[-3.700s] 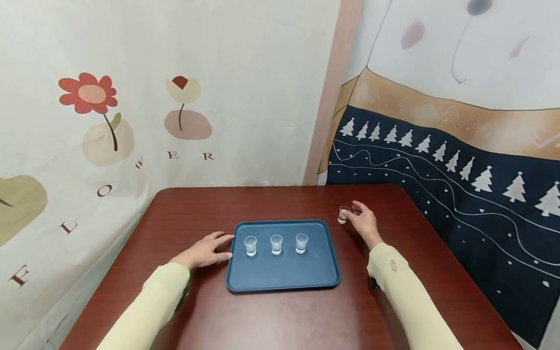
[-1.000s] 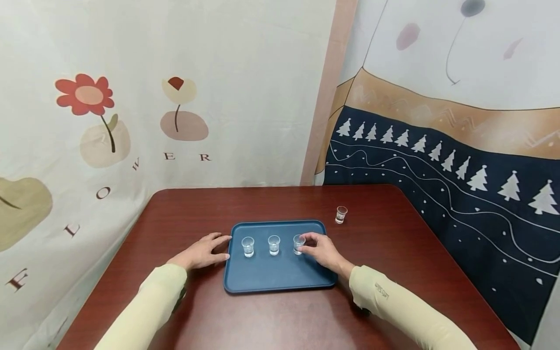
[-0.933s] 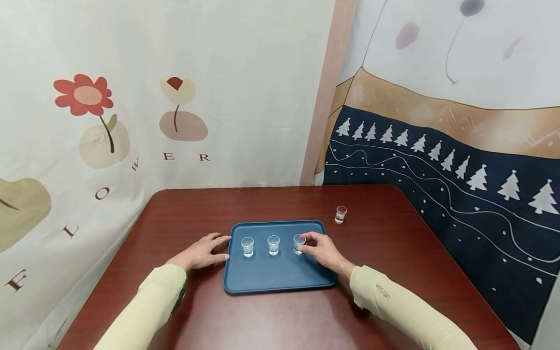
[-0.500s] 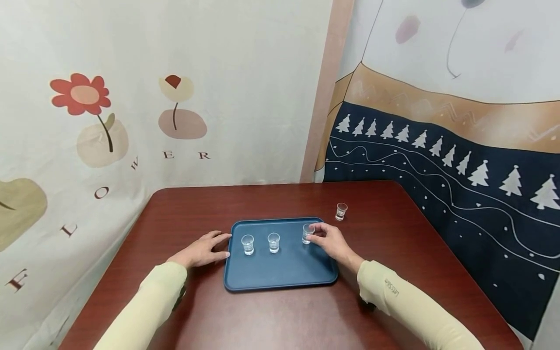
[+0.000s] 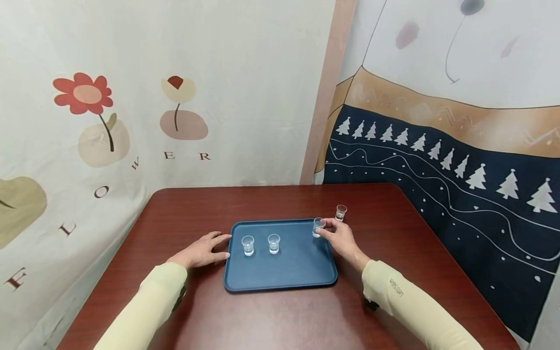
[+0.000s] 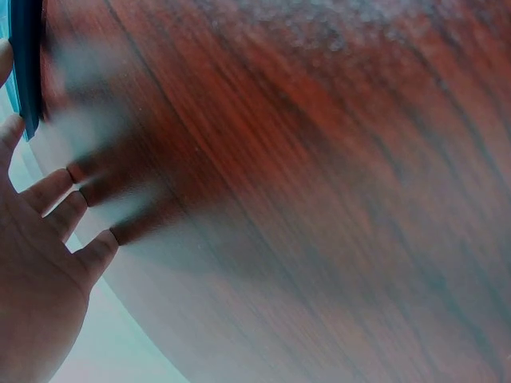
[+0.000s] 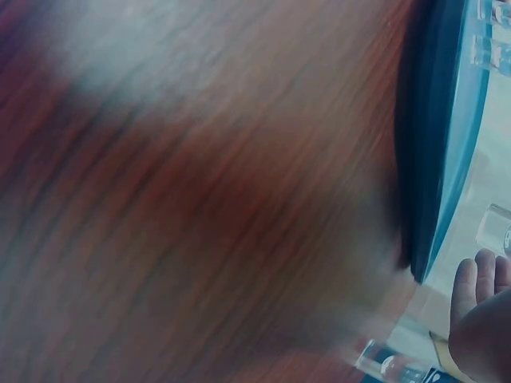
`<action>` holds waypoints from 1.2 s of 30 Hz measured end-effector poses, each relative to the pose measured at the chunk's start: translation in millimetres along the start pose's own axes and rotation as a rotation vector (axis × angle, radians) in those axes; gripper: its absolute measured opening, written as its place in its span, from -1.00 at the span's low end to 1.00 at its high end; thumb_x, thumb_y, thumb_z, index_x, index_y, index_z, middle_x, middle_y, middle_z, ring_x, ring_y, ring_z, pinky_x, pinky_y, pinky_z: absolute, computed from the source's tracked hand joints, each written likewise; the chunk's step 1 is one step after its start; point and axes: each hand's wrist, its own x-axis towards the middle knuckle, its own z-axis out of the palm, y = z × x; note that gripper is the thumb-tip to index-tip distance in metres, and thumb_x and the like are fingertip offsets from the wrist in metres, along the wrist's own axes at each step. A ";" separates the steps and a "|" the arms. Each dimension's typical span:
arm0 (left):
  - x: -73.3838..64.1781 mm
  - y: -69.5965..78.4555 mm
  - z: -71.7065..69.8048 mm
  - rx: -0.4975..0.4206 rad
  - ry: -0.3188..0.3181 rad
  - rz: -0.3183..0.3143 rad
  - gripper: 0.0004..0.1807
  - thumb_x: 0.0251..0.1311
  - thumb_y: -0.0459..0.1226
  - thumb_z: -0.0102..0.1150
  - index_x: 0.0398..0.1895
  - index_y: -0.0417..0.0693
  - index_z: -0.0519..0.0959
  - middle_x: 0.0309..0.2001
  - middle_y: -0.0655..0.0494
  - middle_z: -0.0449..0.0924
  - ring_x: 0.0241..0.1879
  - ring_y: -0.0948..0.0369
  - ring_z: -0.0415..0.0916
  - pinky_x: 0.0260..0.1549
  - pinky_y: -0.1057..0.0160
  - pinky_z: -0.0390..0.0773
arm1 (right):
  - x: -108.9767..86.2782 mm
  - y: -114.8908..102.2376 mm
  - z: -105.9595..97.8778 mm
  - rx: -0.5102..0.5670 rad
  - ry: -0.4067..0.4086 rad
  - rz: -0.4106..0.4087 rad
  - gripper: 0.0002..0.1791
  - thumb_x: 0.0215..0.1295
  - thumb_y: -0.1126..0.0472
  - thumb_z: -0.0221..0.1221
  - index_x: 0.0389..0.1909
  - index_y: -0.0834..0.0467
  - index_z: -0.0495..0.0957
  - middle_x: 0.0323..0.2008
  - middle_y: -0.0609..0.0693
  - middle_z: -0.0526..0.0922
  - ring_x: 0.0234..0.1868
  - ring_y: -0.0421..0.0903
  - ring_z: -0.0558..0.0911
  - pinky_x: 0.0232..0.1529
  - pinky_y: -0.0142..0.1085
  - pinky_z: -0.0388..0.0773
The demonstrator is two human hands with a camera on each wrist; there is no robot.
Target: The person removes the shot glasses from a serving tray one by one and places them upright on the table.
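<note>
My right hand (image 5: 343,239) pinches a small clear shot glass (image 5: 318,227) between thumb and fingers, over the far right corner of the blue tray (image 5: 280,277). Two more shot glasses stand upright on the tray, one at the left (image 5: 248,246) and one in the middle (image 5: 273,244). Beyond the right hand, a further shot glass (image 5: 341,212) stands on the table, its base partly covered by the hand. My left hand (image 5: 201,250) touches the tray's left edge with spread fingers. In the left wrist view, several fingertips of that hand (image 6: 40,247) rest on the tabletop.
The brown wooden table (image 5: 192,311) has rounded far corners. A pale wall hanging (image 5: 245,97) with flowers and letters is behind it, and a dark blue one (image 5: 393,170) with white trees borders the right side.
The right hand first let go of the glass on the table, then took hold of the rightmost tray glass. It has moved this glass toward the tray's far right corner. The left hand stays.
</note>
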 end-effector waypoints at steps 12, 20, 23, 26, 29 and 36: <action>-1.4 0.1 0.0 -0.011 -0.017 -0.013 -0.20 0.27 0.15 0.20 0.47 -0.02 0.30 0.44 -0.36 0.08 0.38 -0.32 0.08 0.20 -0.38 0.22 | 3.8 18.5 -21.9 -0.071 0.132 0.054 -0.58 0.23 0.17 0.38 0.06 0.27 0.61 -0.12 0.19 0.69 -0.13 0.03 0.67 -0.27 -0.39 0.55; -1.8 1.2 -0.1 -0.012 -0.014 -0.002 -0.22 0.28 0.14 0.19 0.47 -0.02 0.30 0.45 -0.35 0.08 0.39 -0.30 0.09 0.21 -0.35 0.23 | 6.4 25.7 -34.5 -0.094 0.267 0.151 -0.56 0.22 0.11 0.37 0.03 0.28 0.61 -0.09 0.22 0.69 -0.05 0.09 0.64 -0.06 -0.15 0.52; -3.1 0.3 0.4 -0.016 -0.011 -0.002 -0.22 0.28 0.13 0.21 0.46 -0.03 0.31 0.44 -0.35 0.09 0.38 -0.31 0.10 0.20 -0.36 0.23 | 9.1 26.9 -36.4 -0.080 0.297 0.182 -0.56 0.21 0.12 0.36 0.04 0.29 0.60 -0.07 0.25 0.67 -0.01 0.11 0.61 0.03 -0.08 0.49; -3.3 -1.0 0.0 -0.019 -0.008 -0.006 -0.21 0.27 0.13 0.21 0.47 -0.03 0.31 0.44 -0.35 0.09 0.38 -0.30 0.09 0.21 -0.35 0.23 | 11.5 29.7 -37.7 -0.073 0.305 0.216 -0.54 0.23 0.12 0.35 0.06 0.30 0.58 -0.04 0.26 0.65 0.02 0.13 0.59 0.06 -0.05 0.47; -1.5 -2.5 -0.4 -0.014 -0.010 -0.004 -0.21 0.27 0.14 0.20 0.47 -0.02 0.30 0.45 -0.34 0.08 0.39 -0.30 0.09 0.22 -0.35 0.23 | 13.0 33.0 -38.8 -0.072 0.299 0.252 -0.53 0.26 0.11 0.33 0.09 0.30 0.56 0.00 0.27 0.63 0.05 0.14 0.56 0.08 -0.03 0.46; 0.8 -1.9 -0.6 -0.017 -0.016 -0.006 -0.21 0.28 0.14 0.19 0.48 -0.01 0.29 0.45 -0.33 0.08 0.39 -0.29 0.09 0.23 -0.34 0.21 | 15.6 37.5 -37.5 -0.076 0.307 0.280 -0.53 0.28 0.12 0.32 0.11 0.31 0.55 0.02 0.28 0.62 0.07 0.16 0.54 0.10 0.00 0.44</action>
